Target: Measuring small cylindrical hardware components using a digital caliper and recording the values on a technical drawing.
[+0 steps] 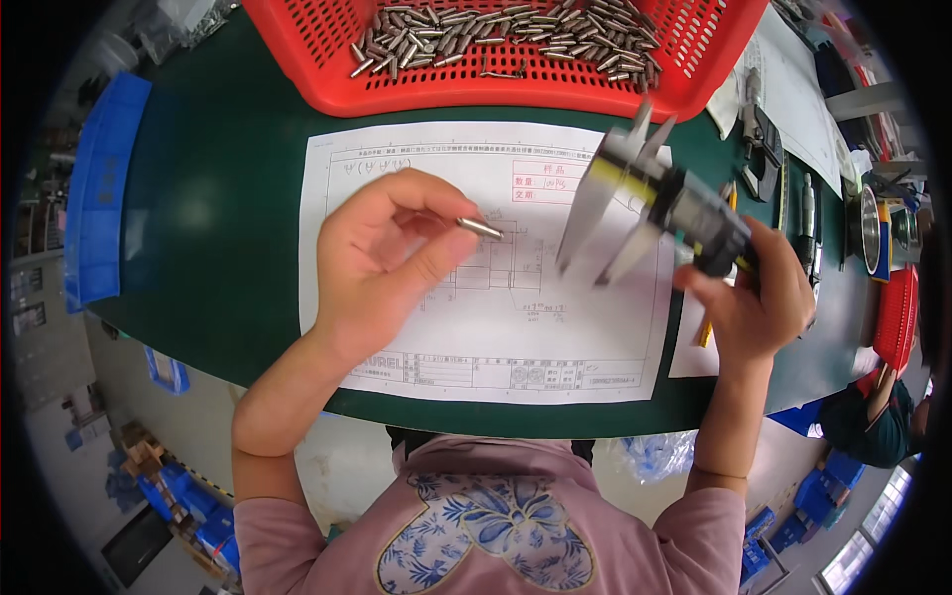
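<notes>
Between thumb and index finger, my left hand (382,260) pinches a small shiny metal pin (480,228) above the paper drawing (476,342). My right hand (759,297) is wrapped round a digital caliper (694,213), smeared somewhat by motion. The caliper's jaws stand apart and point left over the sheet, with nothing between them. A gap separates the jaws from the pin. Beyond the drawing, a red perforated basket (496,97) holds many similar metal pins (506,35).
On the left edge of the green table (213,228) stands a blue tray (104,193). A micrometer (762,144), a pencil (705,332) and other tools lie at the right. Another person (873,421) and a small red basket (896,315) are at the far right.
</notes>
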Action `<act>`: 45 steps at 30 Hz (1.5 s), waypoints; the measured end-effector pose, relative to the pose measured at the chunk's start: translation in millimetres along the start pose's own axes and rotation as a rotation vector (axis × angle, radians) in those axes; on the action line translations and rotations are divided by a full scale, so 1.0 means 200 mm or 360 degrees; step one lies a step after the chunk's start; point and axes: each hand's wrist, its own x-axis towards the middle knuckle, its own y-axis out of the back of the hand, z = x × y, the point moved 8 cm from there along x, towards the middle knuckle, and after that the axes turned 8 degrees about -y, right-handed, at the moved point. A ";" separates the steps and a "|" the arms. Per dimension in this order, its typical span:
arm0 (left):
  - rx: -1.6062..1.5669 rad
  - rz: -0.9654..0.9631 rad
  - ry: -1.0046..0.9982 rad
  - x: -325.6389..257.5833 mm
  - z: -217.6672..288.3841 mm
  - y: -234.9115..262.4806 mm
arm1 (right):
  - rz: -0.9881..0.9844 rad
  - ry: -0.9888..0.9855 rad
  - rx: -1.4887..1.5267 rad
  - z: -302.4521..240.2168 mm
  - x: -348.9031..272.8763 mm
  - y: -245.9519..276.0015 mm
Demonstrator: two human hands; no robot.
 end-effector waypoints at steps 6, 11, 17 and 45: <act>-0.0102 -0.0002 0.0122 -0.04 -0.02 -0.06 | -0.0257 -0.0008 0.0256 -0.05 -0.02 -0.06; -0.0134 -0.0019 0.0093 -0.04 -0.02 -0.07 | -0.0351 -0.0068 0.0376 -0.08 -0.03 -0.10; -0.0217 0.0019 0.0190 -0.05 -0.04 -0.08 | -0.0436 -0.0010 0.0478 -0.11 -0.04 -0.13; -0.0284 -0.0113 0.0405 -0.08 -0.05 -0.11 | -0.0357 -0.0014 0.0328 -0.09 -0.07 -0.12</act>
